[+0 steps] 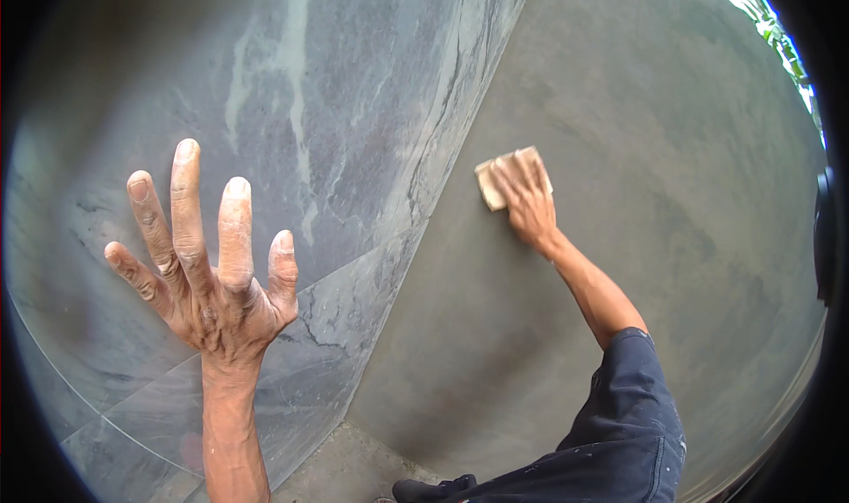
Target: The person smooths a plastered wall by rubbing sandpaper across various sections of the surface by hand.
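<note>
My left hand (212,277) is raised over the grey, marble-veined tiles (354,78), fingers spread wide and dusted with pale powder. Whether its palm touches the tile I cannot tell. On the right, my right hand (531,202) presses a pale yellow, block-shaped sponge (491,189) to the smooth grey cement wall (637,149). The fingers lie over the sponge and are slightly blurred, hiding much of it. It sits a little to the right of the line where tile and cement meet.
A straight seam (433,220) runs between tile and cement. Below lies a strip of rough grey floor (354,468), with a dark shoe (433,488) beside it. Green leaves (761,12) show at the upper right, and a dark object (824,238) stands at the right rim.
</note>
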Action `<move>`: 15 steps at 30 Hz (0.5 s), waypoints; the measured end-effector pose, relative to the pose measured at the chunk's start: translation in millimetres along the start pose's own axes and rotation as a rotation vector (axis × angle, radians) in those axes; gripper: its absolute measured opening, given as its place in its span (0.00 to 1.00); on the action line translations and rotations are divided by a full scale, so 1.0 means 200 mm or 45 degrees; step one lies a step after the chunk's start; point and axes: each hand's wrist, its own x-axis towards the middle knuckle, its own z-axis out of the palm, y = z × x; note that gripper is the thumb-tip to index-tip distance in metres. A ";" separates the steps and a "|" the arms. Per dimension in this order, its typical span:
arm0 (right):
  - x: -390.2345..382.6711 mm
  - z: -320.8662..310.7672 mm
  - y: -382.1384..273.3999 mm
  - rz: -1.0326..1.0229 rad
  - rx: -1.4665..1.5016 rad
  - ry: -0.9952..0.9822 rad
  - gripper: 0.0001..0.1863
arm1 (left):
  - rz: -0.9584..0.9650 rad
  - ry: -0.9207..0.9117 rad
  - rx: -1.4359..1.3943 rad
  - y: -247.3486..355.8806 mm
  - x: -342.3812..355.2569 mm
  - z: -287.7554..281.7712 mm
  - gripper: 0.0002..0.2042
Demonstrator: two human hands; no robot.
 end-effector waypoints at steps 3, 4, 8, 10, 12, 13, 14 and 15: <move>0.14 -0.06 0.07 0.200 -0.114 0.156 0.37 | -0.023 -0.004 0.010 0.03 0.02 -0.01 0.27; 0.06 0.00 -0.01 0.170 -0.007 0.120 0.39 | -0.016 -0.010 0.000 0.02 0.02 -0.01 0.27; -0.35 0.20 -0.22 -0.143 0.204 -0.107 0.37 | 0.003 -0.021 0.006 0.03 0.03 -0.01 0.25; -0.17 0.01 -0.09 -0.075 0.122 -0.118 0.35 | 0.000 -0.035 0.022 0.02 0.01 -0.01 0.25; 0.08 -0.10 0.07 0.106 -0.108 0.046 0.36 | -0.022 -0.042 0.052 0.01 0.00 -0.03 0.25; 0.14 -0.11 0.08 0.167 -0.099 0.122 0.37 | -0.022 -0.033 0.050 0.01 0.01 -0.02 0.25; 0.10 -0.09 0.06 0.174 -0.054 0.097 0.37 | -0.013 -0.030 0.042 0.03 0.02 -0.03 0.25; 0.03 -0.04 0.01 0.181 -0.010 0.073 0.38 | -0.005 -0.026 0.034 0.04 0.03 -0.03 0.26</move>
